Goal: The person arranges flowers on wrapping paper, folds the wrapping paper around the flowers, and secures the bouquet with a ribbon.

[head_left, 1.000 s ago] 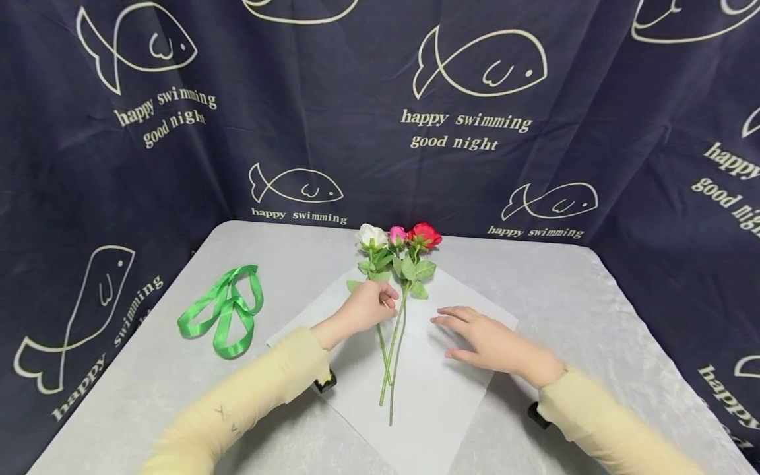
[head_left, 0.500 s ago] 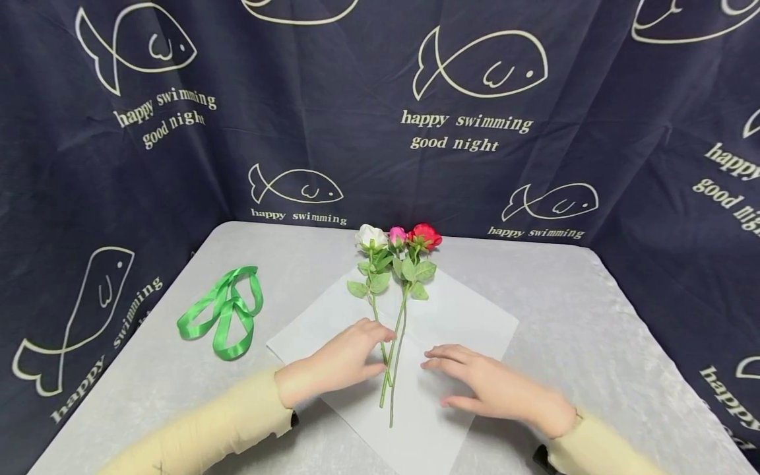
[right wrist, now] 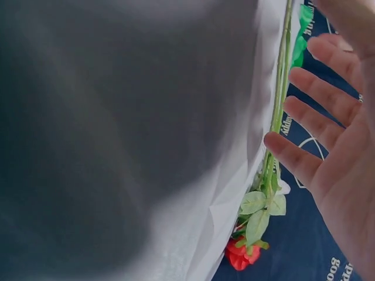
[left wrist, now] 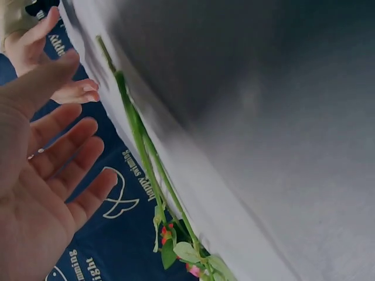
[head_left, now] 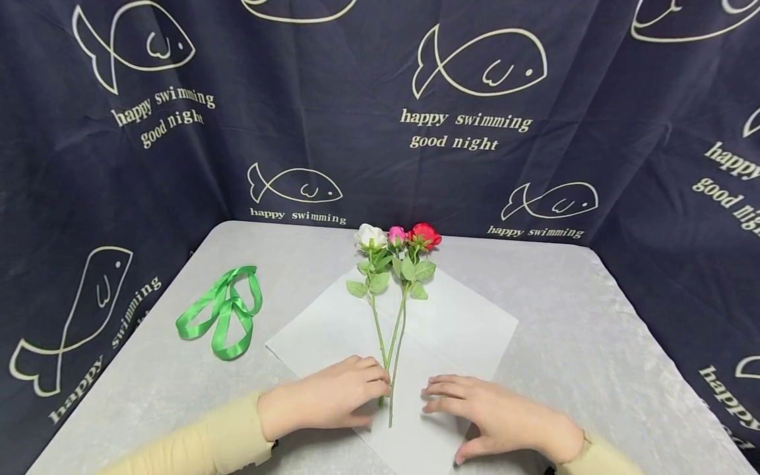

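Observation:
Three artificial roses lie side by side on a white sheet of paper set diamond-wise on the table: a white rose, a small pink rose and a red rose. Their green stems cross low on the sheet. Over the lower stem ends hovers my left hand, fingers spread and loosely bent, holding nothing; it hides part of the stems in the head view. To the right of the stems, apart from them, my right hand is over the paper with relaxed, parted fingers and an empty palm.
A looped green ribbon lies on the left of the grey-covered table. Behind and at both sides hangs a dark blue curtain printed with fish and lettering.
My left hand has let go near the white rose's stem and drawn back toward me. The right hand has also moved nearer to me. The roses stay put on the paper.

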Motion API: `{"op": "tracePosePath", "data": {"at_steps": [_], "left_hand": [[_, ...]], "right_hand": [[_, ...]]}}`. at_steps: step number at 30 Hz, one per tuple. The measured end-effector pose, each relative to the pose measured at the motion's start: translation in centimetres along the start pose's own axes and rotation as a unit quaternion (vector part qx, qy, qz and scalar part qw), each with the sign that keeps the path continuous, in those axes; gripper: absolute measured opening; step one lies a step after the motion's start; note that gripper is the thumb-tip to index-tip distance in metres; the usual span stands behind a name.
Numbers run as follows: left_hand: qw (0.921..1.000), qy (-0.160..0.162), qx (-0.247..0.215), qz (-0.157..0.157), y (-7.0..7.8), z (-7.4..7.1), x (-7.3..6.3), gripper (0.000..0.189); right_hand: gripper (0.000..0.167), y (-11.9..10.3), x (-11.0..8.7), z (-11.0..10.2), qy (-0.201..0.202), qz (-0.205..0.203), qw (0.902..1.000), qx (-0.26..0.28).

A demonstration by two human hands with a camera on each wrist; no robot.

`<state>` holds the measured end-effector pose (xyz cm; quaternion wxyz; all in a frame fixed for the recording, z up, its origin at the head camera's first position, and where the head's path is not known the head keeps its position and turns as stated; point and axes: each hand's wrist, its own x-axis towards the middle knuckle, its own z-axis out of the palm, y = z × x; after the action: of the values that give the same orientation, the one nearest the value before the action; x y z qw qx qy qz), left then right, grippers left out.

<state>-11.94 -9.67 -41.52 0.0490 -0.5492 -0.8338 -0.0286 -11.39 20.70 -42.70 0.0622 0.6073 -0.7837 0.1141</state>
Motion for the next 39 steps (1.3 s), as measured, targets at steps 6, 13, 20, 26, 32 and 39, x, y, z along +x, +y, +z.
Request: {"op": "tracePosePath", "data": {"at_steps": [6,13,20,26,32,39], "left_hand": [[0.9991,-0.032,0.009,0.025,0.3,0.4,-0.2,0.053],[0.9986,-0.046,0.010,0.023,0.4,0.7,-0.2,0.055],[0.9985,-0.049,0.005,0.026,0.3,0.9,-0.2,0.055],[0.9985,-0.051,-0.002,0.022,0.6,0.8,-0.1,0.055],[0.9992,-0.038,0.004,0.009,1.0,0.6,0.0,0.057],[0.9998,-0.009,-0.015,-0.004,1.2,0.7,0.0,0.067]], "right_hand": [[0.074,-0.3,-0.2,0.6,-0.032,0.000,0.9993,-0.018],[0.064,-0.6,-0.1,0.9,-0.035,0.000,0.9993,-0.013],[0.049,-0.5,0.1,1.1,-0.051,0.008,0.9986,-0.012],[0.032,-0.5,0.7,0.9,-0.016,-0.020,0.9992,-0.031],[0.008,-0.8,1.5,0.6,0.039,-0.028,0.9986,-0.024],[0.007,-1.0,1.8,0.4,0.062,0.014,0.9968,0.050]]}}
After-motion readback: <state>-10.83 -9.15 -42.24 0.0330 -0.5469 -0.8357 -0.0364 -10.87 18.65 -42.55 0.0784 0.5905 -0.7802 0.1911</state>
